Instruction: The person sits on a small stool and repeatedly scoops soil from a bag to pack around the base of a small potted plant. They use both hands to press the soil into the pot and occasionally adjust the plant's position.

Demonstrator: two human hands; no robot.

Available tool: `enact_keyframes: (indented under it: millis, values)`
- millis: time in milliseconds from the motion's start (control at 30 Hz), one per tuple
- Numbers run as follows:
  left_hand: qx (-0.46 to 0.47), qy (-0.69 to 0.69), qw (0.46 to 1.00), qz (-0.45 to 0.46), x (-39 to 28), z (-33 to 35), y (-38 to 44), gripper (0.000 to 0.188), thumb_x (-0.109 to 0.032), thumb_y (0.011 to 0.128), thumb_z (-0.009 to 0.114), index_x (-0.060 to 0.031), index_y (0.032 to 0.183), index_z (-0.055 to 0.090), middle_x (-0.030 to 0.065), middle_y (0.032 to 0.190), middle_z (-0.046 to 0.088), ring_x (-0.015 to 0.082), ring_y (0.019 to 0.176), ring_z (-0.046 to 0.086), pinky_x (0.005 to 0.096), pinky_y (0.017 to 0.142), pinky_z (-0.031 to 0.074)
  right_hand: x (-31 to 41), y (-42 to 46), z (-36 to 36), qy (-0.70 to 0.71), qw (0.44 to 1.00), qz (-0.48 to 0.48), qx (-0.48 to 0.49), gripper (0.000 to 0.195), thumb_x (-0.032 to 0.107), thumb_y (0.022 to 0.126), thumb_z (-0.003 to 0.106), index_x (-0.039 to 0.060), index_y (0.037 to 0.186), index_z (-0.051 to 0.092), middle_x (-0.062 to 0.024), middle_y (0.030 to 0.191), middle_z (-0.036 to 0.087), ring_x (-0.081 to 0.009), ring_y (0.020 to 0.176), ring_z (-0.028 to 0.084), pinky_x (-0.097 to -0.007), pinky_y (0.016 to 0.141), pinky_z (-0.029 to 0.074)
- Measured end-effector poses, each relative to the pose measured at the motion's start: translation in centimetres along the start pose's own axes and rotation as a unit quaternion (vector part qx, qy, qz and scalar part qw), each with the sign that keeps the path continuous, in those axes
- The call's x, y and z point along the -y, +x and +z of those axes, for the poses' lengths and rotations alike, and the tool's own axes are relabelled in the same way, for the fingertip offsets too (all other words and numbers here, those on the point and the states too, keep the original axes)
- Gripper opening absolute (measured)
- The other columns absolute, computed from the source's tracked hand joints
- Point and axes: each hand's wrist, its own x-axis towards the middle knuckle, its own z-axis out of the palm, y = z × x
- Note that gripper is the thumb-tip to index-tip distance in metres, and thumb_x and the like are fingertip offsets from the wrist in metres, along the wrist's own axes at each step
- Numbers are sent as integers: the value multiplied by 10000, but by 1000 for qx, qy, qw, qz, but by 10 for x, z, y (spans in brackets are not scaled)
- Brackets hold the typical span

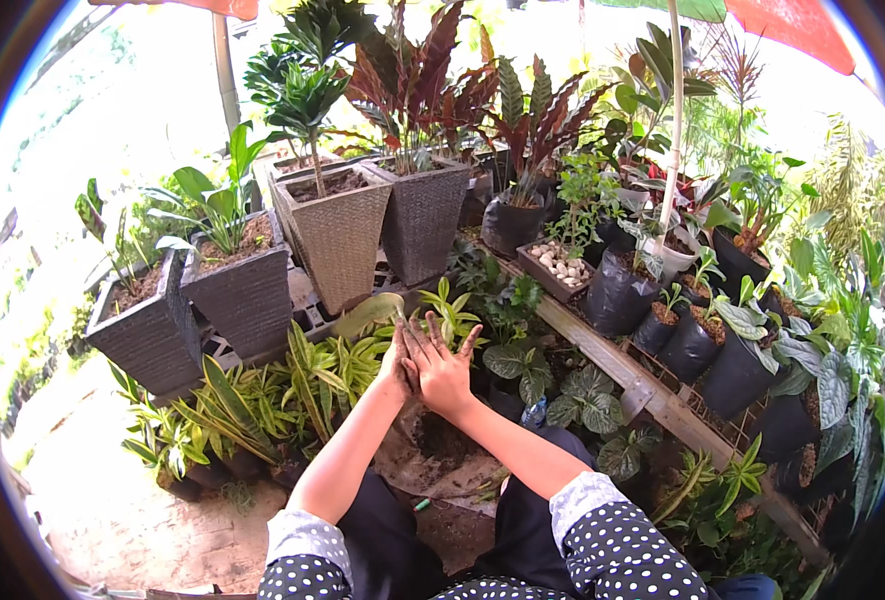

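Observation:
My left hand point(395, 369) and my right hand point(444, 375) are raised before me, their palms close together. Dark soil stains the fingers of both. On the right hand the fingers are spread; the left one shows mostly edge-on, so its grip is hidden. A pale green, leaf-shaped piece point(371, 313) appears at the left fingertips, but whether it is held or lies behind them is unclear. Below the hands, a heap of dark soil point(442, 439) rests on a dirty sheet point(468, 480) between my knees.
Snake plants point(232, 409) and other leafy plants stand close ahead. Tall square planters point(333, 240) rise behind them. On the right, a metal rail point(600, 352) borders black plant bags point(686, 349) and a tray of white pebbles point(558, 266). A small green object point(422, 505) lies near my feet.

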Motion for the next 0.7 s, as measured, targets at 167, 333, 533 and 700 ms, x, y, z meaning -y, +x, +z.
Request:
enact_keyframes:
  millis: [167,333,533,700]
  values:
    - [45,-255,965,37,5,-3,2,613,-416,898,325,5,1343,305,211,1385,314,386,1271,296,550,1061,177,-8,-12,16,14,1000,-9,-17,357,207,909,408,-5,1149,564,-114,1200,562,-287,1283,369,-651,1038,23]
    - [81,-275,958,31,12,-6,4,587,-373,911,318,2,1362,273,209,1409,281,381,1301,260,541,1082,144,-9,3,-13,93,993,45,-50,340,190,900,406,38,1156,571,-92,1203,568,-299,1292,356,-626,1049,4]
    - [96,-119,988,-8,5,-9,5,546,-355,934,310,-60,1388,244,141,1433,261,309,1316,246,476,1084,174,5,10,-33,52,998,34,-28,470,247,906,403,84,1348,396,-97,1453,276,-316,1375,147,-703,963,-92]
    - [147,-193,967,-76,-12,-15,8,518,-340,953,304,-111,1410,220,84,1452,244,249,1329,234,422,1085,198,-7,5,-12,11,997,-41,60,505,248,909,401,46,1368,346,-148,1478,178,-383,1372,61,-693,974,-79]
